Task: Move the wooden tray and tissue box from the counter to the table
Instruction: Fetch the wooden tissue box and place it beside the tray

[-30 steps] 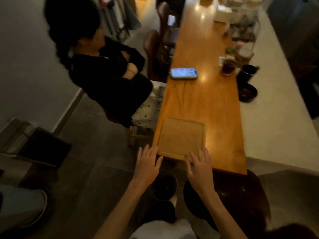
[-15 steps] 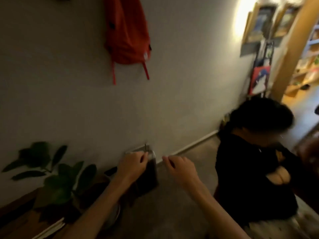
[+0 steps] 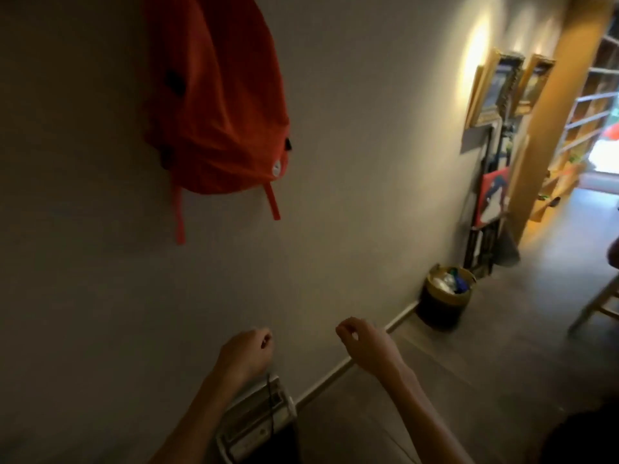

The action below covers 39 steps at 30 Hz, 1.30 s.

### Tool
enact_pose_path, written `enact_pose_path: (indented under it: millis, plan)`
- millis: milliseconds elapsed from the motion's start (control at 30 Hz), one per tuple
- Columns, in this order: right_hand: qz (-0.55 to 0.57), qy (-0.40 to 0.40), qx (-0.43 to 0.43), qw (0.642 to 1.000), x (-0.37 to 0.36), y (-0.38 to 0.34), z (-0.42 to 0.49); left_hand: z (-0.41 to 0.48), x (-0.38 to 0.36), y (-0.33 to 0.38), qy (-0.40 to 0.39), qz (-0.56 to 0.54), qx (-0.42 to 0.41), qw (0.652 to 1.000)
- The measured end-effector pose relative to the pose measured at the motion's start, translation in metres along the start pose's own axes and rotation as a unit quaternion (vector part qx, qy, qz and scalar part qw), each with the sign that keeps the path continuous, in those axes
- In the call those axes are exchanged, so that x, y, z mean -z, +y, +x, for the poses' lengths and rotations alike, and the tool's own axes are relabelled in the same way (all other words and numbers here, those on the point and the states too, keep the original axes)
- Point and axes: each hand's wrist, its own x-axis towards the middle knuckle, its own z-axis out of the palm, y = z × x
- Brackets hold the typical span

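Neither the wooden tray nor the tissue box shows in the head view, which faces a grey wall. My left hand [image 3: 246, 351] is held up low in the middle, fingers curled loosely with nothing in them. My right hand [image 3: 363, 339] hangs beside it at the same height, also curled and holding nothing. Both forearms reach up from the bottom edge.
A red backpack [image 3: 217, 108] hangs on the wall, upper left. A grey case [image 3: 258, 426] stands on the floor under my left wrist. Further right are a woven bin [image 3: 447, 298], leaning framed pictures [image 3: 495, 88], a chair leg [image 3: 593, 306] and a seated person's dark hair [image 3: 582, 440].
The view has swung from the wooden table and tray to the wall. My hands have left the tray and risen, curled. The seated person has slid to the bottom right corner.
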Motion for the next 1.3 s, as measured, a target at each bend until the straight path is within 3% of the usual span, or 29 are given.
enact_pose_path:
  millis: [200, 500, 700, 833, 1033, 1167, 1300]
  plan:
    - [-0.058, 0.051, -0.075, 0.994, 0.022, 0.113, 0.118, 0.163, -0.062, 0.081, -0.028, 0.043, -0.094, 0.994]
    - [-0.018, 0.138, -0.224, 0.964, 0.133, 0.275, 0.271, 0.416, -0.102, 0.277, -0.067, 0.055, -0.249, 0.965]
    - [0.085, 0.202, -0.308, 0.926, 0.202, 0.393, 0.347, 0.554, -0.175, 0.417, -0.118, -0.077, -0.311, 0.940]
    - [0.129, 0.230, -0.360, 0.895, 0.246, 0.478, 0.399, 0.643, -0.235, 0.521, -0.189, -0.106, -0.381, 0.899]
    - [0.177, 0.350, -0.453, 0.801, 0.318, 0.580, 0.445, 0.751, -0.299, 0.682, -0.265, -0.108, -0.498, 0.819]
    - [0.196, 0.429, -0.498, 0.728, 0.367, 0.628, 0.439, 0.778, -0.327, 0.803, -0.320, -0.109, -0.557, 0.759]
    - [0.179, 0.461, -0.532, 0.687, 0.419, 0.703, 0.427, 0.787, -0.369, 0.934, -0.318, -0.106, -0.641, 0.690]
